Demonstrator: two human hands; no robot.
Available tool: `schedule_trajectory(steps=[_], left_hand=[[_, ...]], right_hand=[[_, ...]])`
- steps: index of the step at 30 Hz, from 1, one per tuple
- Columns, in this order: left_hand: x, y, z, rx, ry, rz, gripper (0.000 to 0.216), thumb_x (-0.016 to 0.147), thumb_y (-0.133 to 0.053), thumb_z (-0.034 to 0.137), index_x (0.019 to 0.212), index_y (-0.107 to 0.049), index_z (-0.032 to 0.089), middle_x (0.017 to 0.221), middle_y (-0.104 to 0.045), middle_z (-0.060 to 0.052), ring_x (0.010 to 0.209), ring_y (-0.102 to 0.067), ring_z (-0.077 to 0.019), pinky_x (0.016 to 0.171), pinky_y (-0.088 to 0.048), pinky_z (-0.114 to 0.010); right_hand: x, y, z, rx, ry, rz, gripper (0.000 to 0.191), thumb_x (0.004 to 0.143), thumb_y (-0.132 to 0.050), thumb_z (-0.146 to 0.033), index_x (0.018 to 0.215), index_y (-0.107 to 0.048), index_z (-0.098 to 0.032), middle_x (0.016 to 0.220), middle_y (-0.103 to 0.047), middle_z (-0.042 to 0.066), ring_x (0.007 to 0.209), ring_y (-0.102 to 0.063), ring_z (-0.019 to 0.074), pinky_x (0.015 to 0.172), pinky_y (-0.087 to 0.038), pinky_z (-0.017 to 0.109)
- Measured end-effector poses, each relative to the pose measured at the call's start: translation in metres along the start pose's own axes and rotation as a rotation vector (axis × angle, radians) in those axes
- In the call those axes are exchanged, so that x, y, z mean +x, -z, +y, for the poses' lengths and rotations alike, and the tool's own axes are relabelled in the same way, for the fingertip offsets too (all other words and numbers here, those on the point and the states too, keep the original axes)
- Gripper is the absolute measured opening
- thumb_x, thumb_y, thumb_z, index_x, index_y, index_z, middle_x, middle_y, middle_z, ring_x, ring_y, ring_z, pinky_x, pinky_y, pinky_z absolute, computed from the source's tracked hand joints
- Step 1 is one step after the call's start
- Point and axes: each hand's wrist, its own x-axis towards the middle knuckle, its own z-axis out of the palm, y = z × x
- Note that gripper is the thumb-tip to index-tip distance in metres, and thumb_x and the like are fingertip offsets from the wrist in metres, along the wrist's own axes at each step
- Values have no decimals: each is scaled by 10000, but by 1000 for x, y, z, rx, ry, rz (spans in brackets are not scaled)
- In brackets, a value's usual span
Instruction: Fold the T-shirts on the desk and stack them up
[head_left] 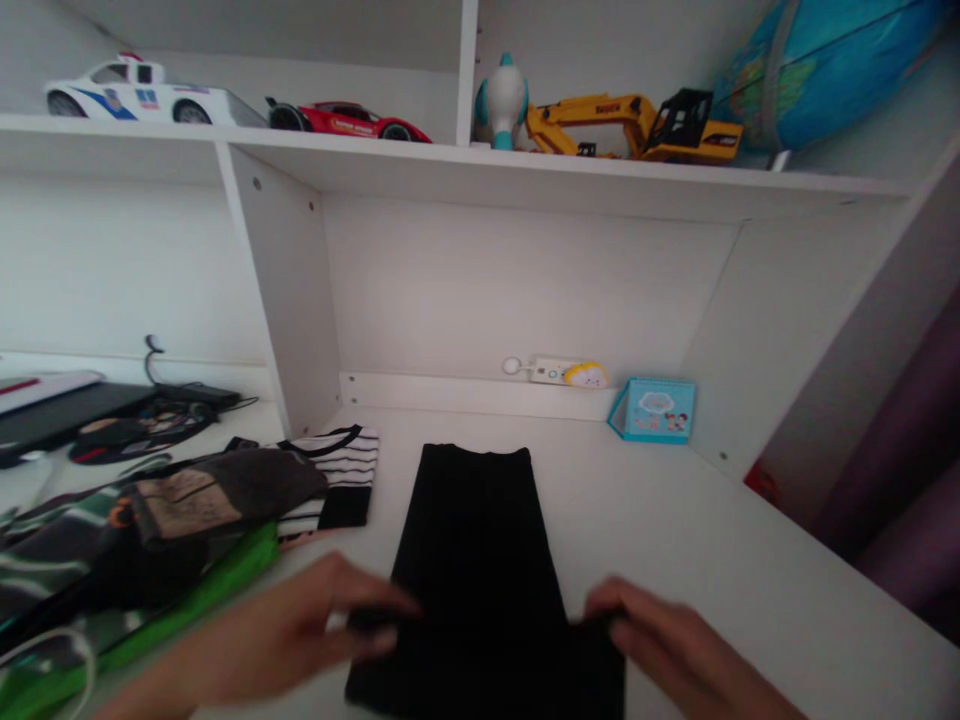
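A black garment (480, 540) lies flat on the white desk (697, 560), stretched away from me. My left hand (315, 625) pinches its left edge near the bottom, fingers closed on the cloth. My right hand (667, 645) grips the right edge at about the same height. Both hands are a little blurred.
A pile of clothes (150, 530) lies at the left, with a striped top (341, 475) and a green piece (217, 590). A small blue box (656, 410) and a power strip (555, 372) stand at the back wall. Toy cars (150, 95), a yellow excavator (637, 125) and a globe (825, 60) sit on the shelf above.
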Motion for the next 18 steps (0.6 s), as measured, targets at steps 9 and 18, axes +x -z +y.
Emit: schedule_trajectory(steps=[9,18], left_hand=[[189,-33,-59,-531,240,-113,231,621,-578,275,784,-609,115,694,-629,-20,651,-573,-160,558,-419,-237],[202,-11,-73,-388,112,-78,269,695,-513,327,880,-590,148,732,-622,-3,620,-559,-127,523,-413,-207]], right_hand=[[175,-33,55,76,-286,230,336,665,-478,-143,999,-479,-177,697,-503,-20,621,-502,122,606,-424,256],[186,-29,75,-5,-134,308,428,611,-407,-69,990,-504,-240,781,-537,-36,674,-514,115,639,-407,214]])
